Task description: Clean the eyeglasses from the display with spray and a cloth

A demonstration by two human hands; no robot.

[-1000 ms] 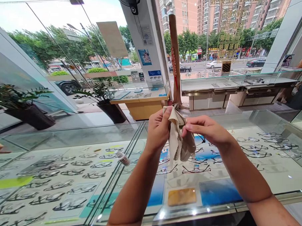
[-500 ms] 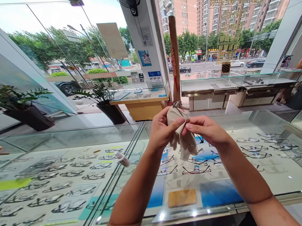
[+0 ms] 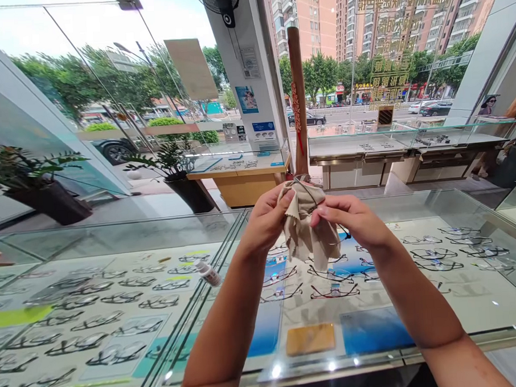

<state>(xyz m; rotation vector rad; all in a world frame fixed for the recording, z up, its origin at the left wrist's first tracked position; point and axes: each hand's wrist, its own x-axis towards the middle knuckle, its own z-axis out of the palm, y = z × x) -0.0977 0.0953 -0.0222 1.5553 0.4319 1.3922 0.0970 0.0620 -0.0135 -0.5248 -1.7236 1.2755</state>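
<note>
A beige cloth (image 3: pixel 304 228) hangs in folds between my two hands, above the glass display case. My left hand (image 3: pixel 270 218) is closed on the cloth's left side, thumb pressed on top. Dark-framed glasses (image 3: pixel 307 192) lie partly wrapped in the cloth; one thin temple shows below my right fingers. My right hand (image 3: pixel 348 215) pinches the frame at its right side, beside the cloth. The lenses are mostly hidden.
The glass case (image 3: pixel 375 342) spans the foreground, with several rows of spectacles inside. On the glass at left stands a small white bottle (image 3: pixel 208 272). A yellow-brown rectangular piece (image 3: pixel 310 339) is near the front edge. Potted plants and more showcases are beyond.
My left hand has shifted slightly left and its thumb has moved up and left. The cloth has opened out wider, and more of the frame shows near my right fingers.
</note>
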